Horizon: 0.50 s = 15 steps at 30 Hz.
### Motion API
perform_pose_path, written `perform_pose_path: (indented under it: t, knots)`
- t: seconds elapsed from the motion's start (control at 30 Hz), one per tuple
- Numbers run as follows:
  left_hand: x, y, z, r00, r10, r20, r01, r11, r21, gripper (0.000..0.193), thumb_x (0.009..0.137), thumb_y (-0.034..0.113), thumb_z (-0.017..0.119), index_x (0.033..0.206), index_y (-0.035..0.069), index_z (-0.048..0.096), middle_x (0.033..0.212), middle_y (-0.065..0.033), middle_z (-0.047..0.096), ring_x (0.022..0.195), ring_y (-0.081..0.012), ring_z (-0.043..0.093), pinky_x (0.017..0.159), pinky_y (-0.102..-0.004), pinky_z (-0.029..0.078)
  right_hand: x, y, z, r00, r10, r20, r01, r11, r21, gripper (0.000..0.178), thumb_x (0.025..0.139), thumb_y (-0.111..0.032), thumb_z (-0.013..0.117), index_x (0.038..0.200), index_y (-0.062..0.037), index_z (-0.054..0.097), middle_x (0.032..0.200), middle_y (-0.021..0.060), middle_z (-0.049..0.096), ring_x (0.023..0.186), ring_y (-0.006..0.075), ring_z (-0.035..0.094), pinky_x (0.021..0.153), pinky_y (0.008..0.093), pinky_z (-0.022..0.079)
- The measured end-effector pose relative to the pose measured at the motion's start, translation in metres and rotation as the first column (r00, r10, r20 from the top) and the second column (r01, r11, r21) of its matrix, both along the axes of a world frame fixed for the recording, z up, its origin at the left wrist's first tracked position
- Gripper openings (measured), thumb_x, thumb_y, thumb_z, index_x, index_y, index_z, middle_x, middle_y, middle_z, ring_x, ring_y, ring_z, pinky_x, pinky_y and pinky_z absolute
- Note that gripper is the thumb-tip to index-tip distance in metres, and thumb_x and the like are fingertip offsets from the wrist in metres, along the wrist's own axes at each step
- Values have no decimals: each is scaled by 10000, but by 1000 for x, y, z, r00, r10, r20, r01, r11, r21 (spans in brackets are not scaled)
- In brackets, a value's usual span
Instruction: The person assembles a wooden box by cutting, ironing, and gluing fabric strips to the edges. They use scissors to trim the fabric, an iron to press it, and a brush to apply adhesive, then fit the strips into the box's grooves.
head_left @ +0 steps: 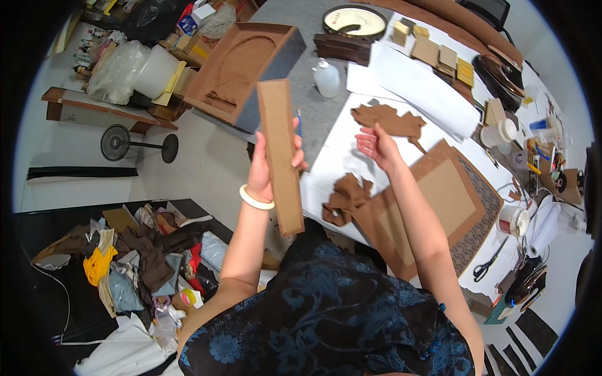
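Note:
My left hand (259, 174), with a cream bangle at the wrist, grips a long narrow brown board (279, 150) with darker edges. The board stands nearly upright in view, thumb on one side and fingers round the other. My right hand (380, 150) is raised over the white-covered table, palm partly turned up, fingers loosely bent and nothing visible in them. Just beyond it is a ragged brown leather-like scrap (390, 121). A crumpled brown scrap (347, 198) lies nearer me. Under my right forearm is a large flat panel (442, 188) with brown borders and a patterned edge.
An open brown-lined box (200, 84) sits at the table's far left, near a white squeeze bottle (327, 79). A round tray (355, 20) is behind. Scissors (488, 266) and a white tub (513, 220) lie right. A fabric heap (135, 260) is on the left.

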<state>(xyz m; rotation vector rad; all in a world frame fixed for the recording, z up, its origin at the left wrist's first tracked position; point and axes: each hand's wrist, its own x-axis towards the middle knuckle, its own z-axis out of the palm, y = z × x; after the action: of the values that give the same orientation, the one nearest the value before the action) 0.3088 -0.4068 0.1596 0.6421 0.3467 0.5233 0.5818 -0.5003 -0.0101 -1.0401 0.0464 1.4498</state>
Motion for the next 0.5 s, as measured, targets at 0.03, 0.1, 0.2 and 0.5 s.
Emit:
perform_pose_path:
  t: [0.03, 0.1, 0.2, 0.5]
  knots:
    - [-4, 13, 1, 1000, 5, -29, -6, 1000, -5, 823, 998, 685, 345, 1530, 58, 319, 1051, -60, 549, 722, -149, 511, 742, -355, 532, 7, 32, -9, 987, -28, -156, 34, 999, 37, 578, 1080, -473, 317, 1202, 37, 559, 1033, 196, 711, 946, 291, 706, 891, 426, 591]
    - [-27, 46, 3, 997, -60, -56, 66, 990, 121, 849, 992, 692, 351, 1535, 41, 299, 1049, -58, 545, 731, -145, 516, 717, -342, 525, 5, 98, -14, 915, -158, -370, 164, 986, -15, 798, 1019, -620, 340, 1355, 100, 415, 1215, 285, 623, 1089, 379, 657, 959, 503, 556]
    - [-64, 104, -3, 991, -125, -39, 130, 975, 178, 816, 998, 645, 423, 1531, 38, 306, 1070, -43, 538, 790, -127, 518, 713, -294, 481, -8, 183, -15, 727, -281, -627, 311, 948, -65, 1058, 918, -761, 404, 1520, 75, 162, 1399, 330, 470, 1222, 466, 563, 1005, 594, 502]
    - [-124, 208, 30, 922, 264, -282, -34, 781, 623, 689, 921, 26, 706, 1509, -52, 355, 1274, -59, 541, 1134, -96, 569, 957, -236, 477, -6, 288, -59, 557, -536, -634, 663, 747, -49, 582, 915, -531, 630, 1263, -68, 573, 1277, 185, 585, 1128, 429, 611, 931, 605, 556]
